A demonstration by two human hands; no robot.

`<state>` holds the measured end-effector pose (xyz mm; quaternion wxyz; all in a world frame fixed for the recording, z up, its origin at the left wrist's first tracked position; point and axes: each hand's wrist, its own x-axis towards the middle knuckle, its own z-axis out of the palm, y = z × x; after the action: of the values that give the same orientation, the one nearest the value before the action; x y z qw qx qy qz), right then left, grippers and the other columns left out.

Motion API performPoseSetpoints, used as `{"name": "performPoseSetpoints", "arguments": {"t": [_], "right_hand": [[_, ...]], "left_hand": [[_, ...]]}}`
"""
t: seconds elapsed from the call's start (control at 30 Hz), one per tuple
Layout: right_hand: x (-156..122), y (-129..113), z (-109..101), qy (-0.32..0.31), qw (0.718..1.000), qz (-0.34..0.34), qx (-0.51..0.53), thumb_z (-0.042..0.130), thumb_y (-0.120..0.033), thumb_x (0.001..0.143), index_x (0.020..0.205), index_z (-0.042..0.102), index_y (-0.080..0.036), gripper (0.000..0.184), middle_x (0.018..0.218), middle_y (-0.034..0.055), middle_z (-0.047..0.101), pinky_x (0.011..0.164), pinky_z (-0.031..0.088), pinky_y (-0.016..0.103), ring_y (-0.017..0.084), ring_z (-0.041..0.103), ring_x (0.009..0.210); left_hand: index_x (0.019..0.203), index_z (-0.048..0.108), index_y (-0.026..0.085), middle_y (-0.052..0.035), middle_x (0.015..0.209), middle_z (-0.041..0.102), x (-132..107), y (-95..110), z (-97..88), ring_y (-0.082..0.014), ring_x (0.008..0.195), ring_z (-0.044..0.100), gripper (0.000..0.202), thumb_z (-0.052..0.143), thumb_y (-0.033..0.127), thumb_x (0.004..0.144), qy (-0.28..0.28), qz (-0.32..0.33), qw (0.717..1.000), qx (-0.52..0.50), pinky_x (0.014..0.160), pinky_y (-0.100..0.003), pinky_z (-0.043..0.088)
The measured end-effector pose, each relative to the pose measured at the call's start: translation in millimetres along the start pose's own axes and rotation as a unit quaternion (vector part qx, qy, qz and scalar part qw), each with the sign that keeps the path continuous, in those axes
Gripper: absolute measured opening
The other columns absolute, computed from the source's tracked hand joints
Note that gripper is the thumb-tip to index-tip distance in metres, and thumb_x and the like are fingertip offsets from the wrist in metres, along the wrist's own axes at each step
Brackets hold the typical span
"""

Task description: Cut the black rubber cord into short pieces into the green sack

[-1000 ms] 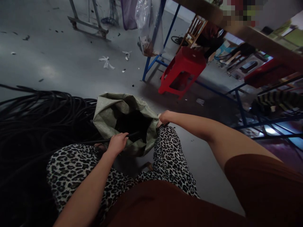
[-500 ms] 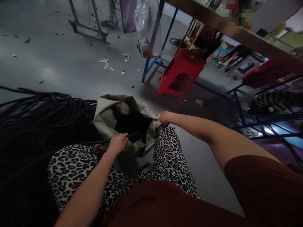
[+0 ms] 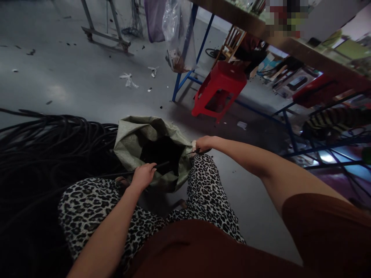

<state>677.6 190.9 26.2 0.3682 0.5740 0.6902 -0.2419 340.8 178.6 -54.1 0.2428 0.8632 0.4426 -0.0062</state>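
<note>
My left hand [image 3: 144, 174] is closed round a black rubber hose [image 3: 162, 165], whose end sticks out over the mouth of a pale green woven sack [image 3: 130, 133]. The hose runs back left from the hand. At the sack's right rim, my right hand [image 3: 204, 143] is closed on a pair of scissors [image 3: 198, 151] with dark handles; their blades point left and are small in view. The sack stands open between my legs, its inside too dark to make out. A big heap of black hoses [image 3: 69, 131] lies at the left.
A red plastic stool [image 3: 222, 87] stands beyond the sack, by a workbench [image 3: 249, 29] with blue legs. Hanging from the bench is a clear plastic bag [image 3: 179, 46]. White scraps [image 3: 129, 80] litter the floor. A metal stand [image 3: 104, 36] is at the back left.
My right hand has turned and shifted slightly right, so the scissors now show at the sack's rim. My left hand and the hose stay in nearly the same place.
</note>
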Motion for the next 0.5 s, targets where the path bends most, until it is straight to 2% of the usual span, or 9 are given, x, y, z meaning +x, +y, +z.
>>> {"name": "performPoseSetpoints", "arguments": {"t": [0.1,0.23,0.4,0.5], "right_hand": [[-9,-5,-1,0.030,0.999,-0.006,0.027,0.066,-0.033,0.076,0.111,0.073,-0.025,0.036,0.106,0.0089,0.071,0.071,0.044,0.026,0.024,0.065,0.095],[-24,-23,-4,0.069,0.996,0.022,0.053,0.060,-0.040,0.080,0.119,0.069,-0.025,0.042,0.112,0.0108,0.068,0.071,0.044,0.028,0.027,0.063,0.100],[-38,-48,-1,0.111,0.989,0.030,0.094,0.055,-0.038,0.081,0.120,0.067,-0.026,0.042,0.111,0.0107,0.068,0.075,0.044,0.030,0.027,0.063,0.098],[-43,-67,8,0.133,0.981,0.049,0.134,0.054,-0.038,0.083,0.117,0.067,-0.022,0.040,0.109,0.0119,0.069,0.078,0.044,0.032,0.027,0.062,0.099]], "left_hand": [[0.121,0.060,0.018,-0.0090,0.110,0.068,-1,0,-0.5,-0.0225,0.102,0.062,0.037,0.043,0.028,0.090,-0.001,0.001,1.000,0.002,0.089,-0.034,0.044],[0.119,0.060,0.018,-0.0088,0.109,0.069,-1,0,-0.3,-0.0223,0.100,0.062,0.036,0.043,0.028,0.090,0.002,0.003,1.000,0.006,0.088,-0.033,0.045],[0.118,0.061,0.017,-0.0088,0.108,0.069,-2,-3,2.6,-0.0220,0.099,0.063,0.035,0.043,0.028,0.090,0.020,0.020,1.000,0.001,0.087,-0.033,0.046],[0.117,0.061,0.017,-0.0089,0.108,0.069,-3,-6,3.3,-0.0212,0.098,0.063,0.035,0.043,0.029,0.090,0.037,0.020,0.999,-0.008,0.087,-0.032,0.046]]}}
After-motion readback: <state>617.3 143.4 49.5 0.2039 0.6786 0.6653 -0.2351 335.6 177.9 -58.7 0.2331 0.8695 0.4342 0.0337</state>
